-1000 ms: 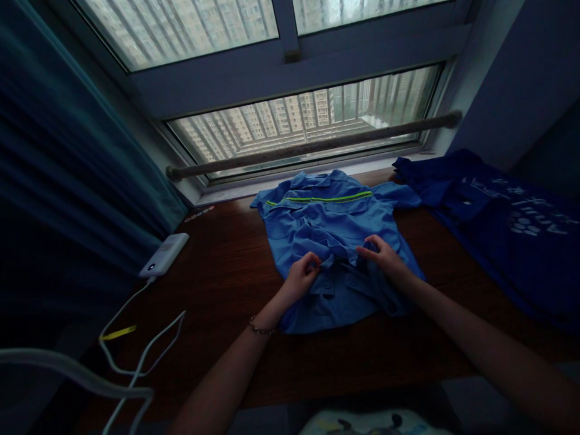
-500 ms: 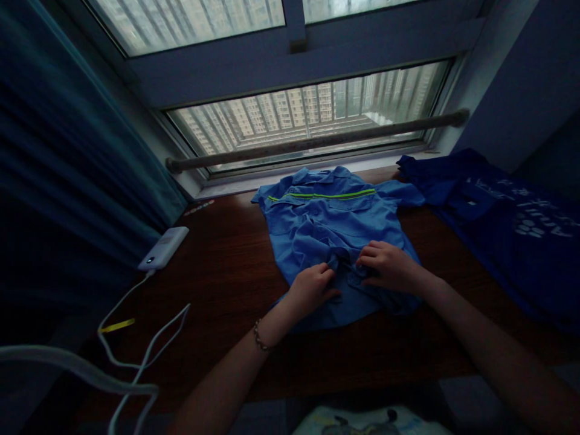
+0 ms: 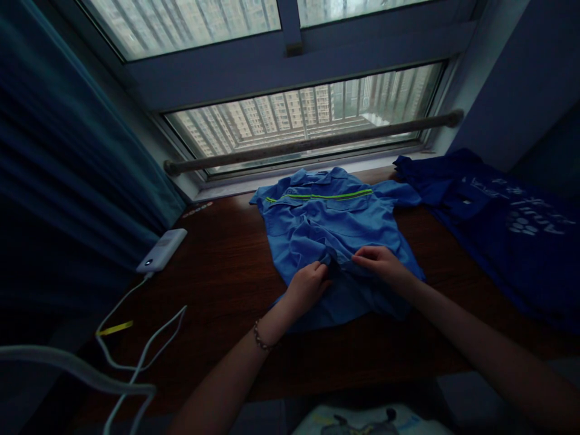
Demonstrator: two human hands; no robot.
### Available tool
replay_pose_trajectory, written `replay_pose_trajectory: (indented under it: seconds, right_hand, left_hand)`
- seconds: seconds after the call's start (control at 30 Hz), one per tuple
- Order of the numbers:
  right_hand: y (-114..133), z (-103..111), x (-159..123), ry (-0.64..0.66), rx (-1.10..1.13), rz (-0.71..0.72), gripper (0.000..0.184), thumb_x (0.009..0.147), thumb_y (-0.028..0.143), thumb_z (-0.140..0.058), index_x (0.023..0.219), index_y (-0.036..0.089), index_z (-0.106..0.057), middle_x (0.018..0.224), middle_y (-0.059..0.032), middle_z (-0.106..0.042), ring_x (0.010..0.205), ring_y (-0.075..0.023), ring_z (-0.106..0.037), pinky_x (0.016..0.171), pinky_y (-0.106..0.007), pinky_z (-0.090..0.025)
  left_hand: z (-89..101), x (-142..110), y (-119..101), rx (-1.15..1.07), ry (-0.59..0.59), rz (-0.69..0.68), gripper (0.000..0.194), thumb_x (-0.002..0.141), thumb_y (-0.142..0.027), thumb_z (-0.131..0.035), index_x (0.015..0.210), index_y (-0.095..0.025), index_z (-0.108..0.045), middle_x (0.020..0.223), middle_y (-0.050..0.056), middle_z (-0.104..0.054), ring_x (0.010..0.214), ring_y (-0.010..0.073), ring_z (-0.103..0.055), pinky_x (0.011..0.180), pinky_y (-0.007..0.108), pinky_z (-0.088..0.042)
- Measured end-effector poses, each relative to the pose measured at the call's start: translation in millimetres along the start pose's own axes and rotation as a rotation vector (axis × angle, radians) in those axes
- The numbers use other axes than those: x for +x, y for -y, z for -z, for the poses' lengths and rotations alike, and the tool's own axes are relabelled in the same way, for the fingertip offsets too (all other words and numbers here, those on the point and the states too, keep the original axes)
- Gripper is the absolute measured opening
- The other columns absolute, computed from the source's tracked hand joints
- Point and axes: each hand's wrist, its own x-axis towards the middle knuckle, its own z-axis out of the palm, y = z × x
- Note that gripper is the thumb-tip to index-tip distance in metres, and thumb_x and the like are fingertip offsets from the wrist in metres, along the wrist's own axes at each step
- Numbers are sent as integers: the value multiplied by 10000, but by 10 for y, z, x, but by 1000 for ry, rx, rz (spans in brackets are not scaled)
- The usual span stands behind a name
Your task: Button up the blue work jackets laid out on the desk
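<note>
A light-blue short-sleeved shirt (image 3: 335,223) lies on the brown wooden table, its collar toward the window and a yellow-green stripe across the chest. Its lower front is bunched and creased. My left hand (image 3: 309,285), with a bracelet at the wrist, has its fingers closed on the shirt's front left of the middle. Opposite it, my right hand (image 3: 379,264) pinches the cloth near the front opening. The dim light hides the exact bit of cloth between the fingertips.
A dark-blue garment (image 3: 489,235) with white print lies at the right. On the left are a white power bank (image 3: 162,249), a white cable (image 3: 149,347) and a yellow strip (image 3: 116,328). A metal bar (image 3: 312,144) crosses the window behind the wooden table (image 3: 226,266).
My right hand has shifted slightly left and its fingers have drawn together into a pinch on the shirt. The left hand stays nearly in place. The view has moved slightly.
</note>
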Motion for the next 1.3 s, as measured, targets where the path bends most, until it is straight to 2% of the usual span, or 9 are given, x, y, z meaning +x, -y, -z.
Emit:
replay_pose_trajectory:
  seconds: [0.17,0.37,0.6,0.73,0.87,1.0,1.2,1.3]
  right_hand:
    - [-70,-110,-19,-10,219,-124,298,704,422,-588,719,125,-566,594,14,-530,497,-64,-416,469,-194,-304]
    - [-88,-134,-33,35,204,-93,289,720,417,-574,744,128,-576,673,-19,-593,517,-71,-472,470,-188,-348]
    - [-79,-175,-57,72,157,-28,261,720,395,-587,761,137,-586,653,-3,-568,536,-81,-493,465,-190,-360]
    - [-65,-188,-68,78,159,-2,253,733,400,-572,770,150,-585,657,0,-573,542,-84,-495,473,-195,-365]
    - [-77,-187,-60,58,111,23,274,738,425,-556,775,155,-584,650,2,-567,552,-96,-510,473,-202,-370]
    - [-89,-189,-57,63,71,51,274,757,421,-536,797,154,-581,658,0,-570,569,-103,-525,483,-206,-385]
    - [-64,-226,-73,83,42,60,247,773,391,-522,790,152,-582,684,-7,-581,595,-110,-544,483,-204,-393]
    - [-57,-231,-68,73,67,47,241,772,381,-522,787,149,-586,720,-20,-602,611,-115,-557,482,-205,-388]
  left_hand:
    - [-43,15,42,-94,-74,20,93,762,-244,-568,720,-186,-508,663,20,-529,601,164,-492,559,263,-329]
    - [-10,-5,-14,-373,-150,102,145,746,-318,-597,730,-182,-550,661,7,-576,598,141,-523,560,242,-364]
    - [-20,-8,-58,-669,-83,183,186,691,-291,-650,779,-152,-564,711,8,-589,641,133,-549,583,233,-427]
    - [-22,18,-51,-759,-63,210,170,677,-236,-656,789,-135,-579,752,27,-606,699,142,-565,646,249,-450]
    - [-15,28,-45,-825,-57,249,176,666,-241,-667,775,-126,-591,737,29,-616,678,139,-573,634,246,-456]
    - [-19,9,-39,-788,-102,266,192,668,-284,-673,731,-129,-578,652,10,-602,595,127,-561,554,227,-438]
    - [25,-22,-104,-486,-201,219,145,687,-270,-660,679,-148,-582,622,-3,-603,570,120,-550,519,214,-410]
    - [39,-22,-119,-411,-220,205,117,691,-242,-655,667,-151,-585,620,-3,-610,558,116,-549,520,212,-409]
